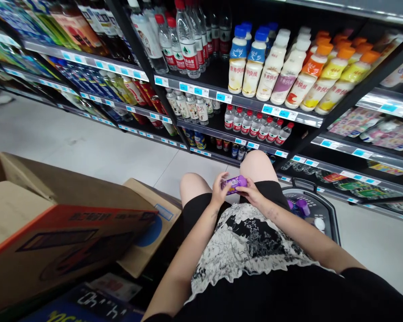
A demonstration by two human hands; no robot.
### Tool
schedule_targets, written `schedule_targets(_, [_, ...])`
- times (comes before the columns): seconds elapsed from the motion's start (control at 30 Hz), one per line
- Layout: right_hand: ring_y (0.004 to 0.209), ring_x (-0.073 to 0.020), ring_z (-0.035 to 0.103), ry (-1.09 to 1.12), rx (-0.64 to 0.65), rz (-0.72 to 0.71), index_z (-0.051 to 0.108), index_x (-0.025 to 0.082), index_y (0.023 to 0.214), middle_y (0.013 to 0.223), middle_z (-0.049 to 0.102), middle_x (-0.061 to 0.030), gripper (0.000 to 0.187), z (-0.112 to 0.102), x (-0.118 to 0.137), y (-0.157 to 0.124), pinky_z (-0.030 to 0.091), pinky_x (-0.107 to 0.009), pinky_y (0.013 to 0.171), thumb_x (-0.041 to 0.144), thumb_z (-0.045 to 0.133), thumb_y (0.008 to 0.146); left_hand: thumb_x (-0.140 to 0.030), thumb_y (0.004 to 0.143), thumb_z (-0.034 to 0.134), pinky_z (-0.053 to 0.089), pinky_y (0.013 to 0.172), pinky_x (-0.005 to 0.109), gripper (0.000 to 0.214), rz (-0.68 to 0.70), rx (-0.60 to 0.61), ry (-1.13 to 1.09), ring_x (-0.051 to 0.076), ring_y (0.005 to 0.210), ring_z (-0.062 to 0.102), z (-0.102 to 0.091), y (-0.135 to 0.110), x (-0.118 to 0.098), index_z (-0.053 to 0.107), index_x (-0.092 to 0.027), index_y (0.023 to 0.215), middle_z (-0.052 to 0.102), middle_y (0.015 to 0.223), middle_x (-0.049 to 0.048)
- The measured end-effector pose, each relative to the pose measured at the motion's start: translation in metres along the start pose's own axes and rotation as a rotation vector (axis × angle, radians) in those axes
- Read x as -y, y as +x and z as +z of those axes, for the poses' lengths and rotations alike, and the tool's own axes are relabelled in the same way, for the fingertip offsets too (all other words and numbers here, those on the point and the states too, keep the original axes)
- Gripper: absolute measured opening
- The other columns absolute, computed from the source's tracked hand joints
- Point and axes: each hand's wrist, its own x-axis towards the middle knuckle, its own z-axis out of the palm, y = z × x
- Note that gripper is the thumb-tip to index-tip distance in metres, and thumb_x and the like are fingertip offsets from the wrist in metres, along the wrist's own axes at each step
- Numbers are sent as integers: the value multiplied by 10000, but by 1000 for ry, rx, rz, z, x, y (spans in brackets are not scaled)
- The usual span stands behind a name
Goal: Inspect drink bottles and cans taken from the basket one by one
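- Black top [272, 295] with a ruffled black-and-white printed panel, closest
- Purple-capped bottle [233, 184] lying sideways above the lap, between both hands
- Left hand [219, 190] gripping its base end
- Right hand [252, 191] gripping it at the cap end
- Black basket [331, 212] at right, purple- and white-topped items inside
- Open cardboard carton [104, 241] at left
- Drinks shelves [309, 119] ahead

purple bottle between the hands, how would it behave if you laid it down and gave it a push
The purple bottle would likely roll, since its body looks rounded. It is probably easy to lift, being small next to the fingers around it, though its fill level can't be seen. Its surface may be somewhat slippery, as the wrap looks smooth.
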Motion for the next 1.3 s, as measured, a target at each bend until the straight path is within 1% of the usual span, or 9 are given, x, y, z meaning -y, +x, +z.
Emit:
schedule_targets(0.1, [900,-170,655,21,40,11,546,251,1059,999,654,21,669,-6,0,2,581,-268,723,127,883,495,-453,951,420,464,938,347,418,-371,-131,-188,269,1176,561,-4,13,15,562,-210,1260,636,1227,110])
schedule_targets(0.23, [907,-147,646,36,97,-13,550,259,1078,1027,647,31,671,-12,-1,3,569,-235,747,82,857,508,-654,924,357,506,634,333,631,-664,101,-238,263,770,669,4,18,31,681,-122,1025,706,772,124])
schedule_targets(0.33, [923,-148,646,20,120,-32,534,266,1113,1015,644,30,723,-12,1,2,559,-216,755,66,855,497,-689,897,402,462,543,308,626,-634,194,-207,221,609,631,13,12,32,696,-138,924,667,630,96])
schedule_targets(0.47, [1005,-194,660,-94,129,77,494,289,1165,1141,633,-6,691,-9,3,1,594,-305,792,242,888,599,-648,883,479,452,569,291,514,-432,45,-78,191,617,610,9,5,22,663,-169,910,656,675,57])
schedule_targets(0.6, [814,-198,722,-199,120,139,453,257,1199,1118,671,-62,604,-3,-2,2,609,-329,686,546,760,766,-616,865,511,476,721,305,455,-187,-25,144,211,792,639,-3,5,11,639,-182,915,685,831,48])
schedule_targets(0.83, [546,-174,696,-268,-45,101,425,223,1130,831,706,-15,685,10,9,-3,556,-236,499,516,831,663,-867,732,331,408,534,309,803,-415,-18,-19,213,589,582,1,15,27,651,-153,907,651,684,62])
schedule_targets(1.03, [539,-190,693,-233,-262,-317,489,221,1124,787,709,-12,645,-28,94,-43,528,-222,446,574,791,677,-1000,519,267,286,461,252,969,-600,-17,-216,154,446,479,-3,33,40,619,-151,826,608,636,49])
schedule_targets(1.17, [577,-196,698,-81,-537,-653,471,227,1131,797,691,-5,639,-81,185,-67,543,-235,447,592,767,699,-994,509,266,298,488,244,942,-682,-30,-244,161,474,492,-5,39,35,616,-158,768,608,623,58])
schedule_targets(1.3, [766,-191,730,67,-865,-916,352,253,1101,1110,653,-53,727,-139,277,-73,622,-269,585,551,818,630,-1022,367,345,303,497,250,975,-720,-12,-210,154,470,477,4,37,31,623,-149,701,602,593,60])
